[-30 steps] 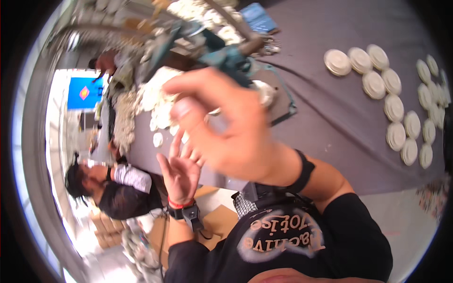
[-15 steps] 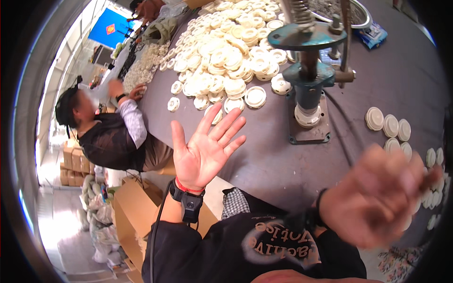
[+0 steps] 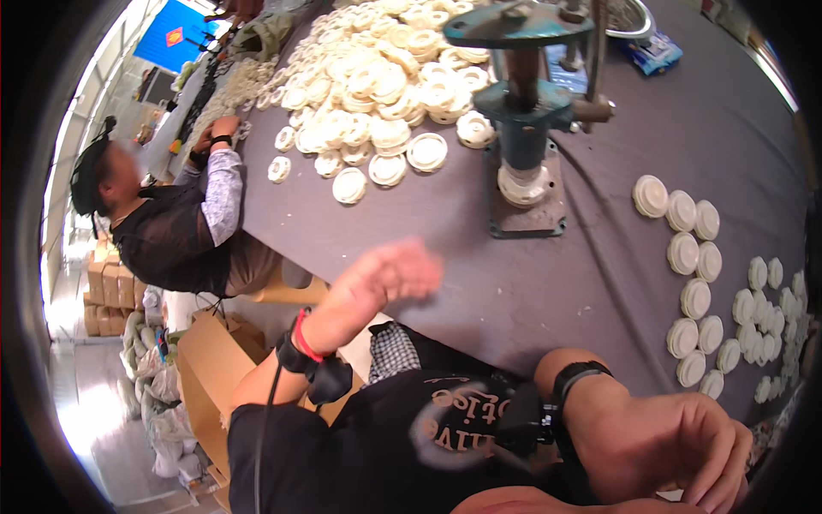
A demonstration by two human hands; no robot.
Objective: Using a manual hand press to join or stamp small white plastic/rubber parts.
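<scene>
My left hand (image 3: 385, 278) is a motion blur over the near edge of the dark grey table (image 3: 599, 283). I see nothing in it, and a black wrist strap with a red band sits below it. At the lower right, close to my chest, my right hand (image 3: 676, 450) hangs with its fingers loosely curled and apart, holding nothing that shows. A blue-green hand press (image 3: 522, 111) stands on the table beyond both hands, a white round part under its ram. Neither hand touches it.
A big heap of white round caps (image 3: 368, 86) lies at the far left of the table. Rows of white caps (image 3: 693, 257) run down the right side. A seated co-worker (image 3: 163, 223) works at the left. Cardboard boxes (image 3: 205, 368) stand on the floor.
My left hand, spread and raised before, has dropped toward the table edge and blurred. The right hand has pulled back from the centre to the lower right near my chest.
</scene>
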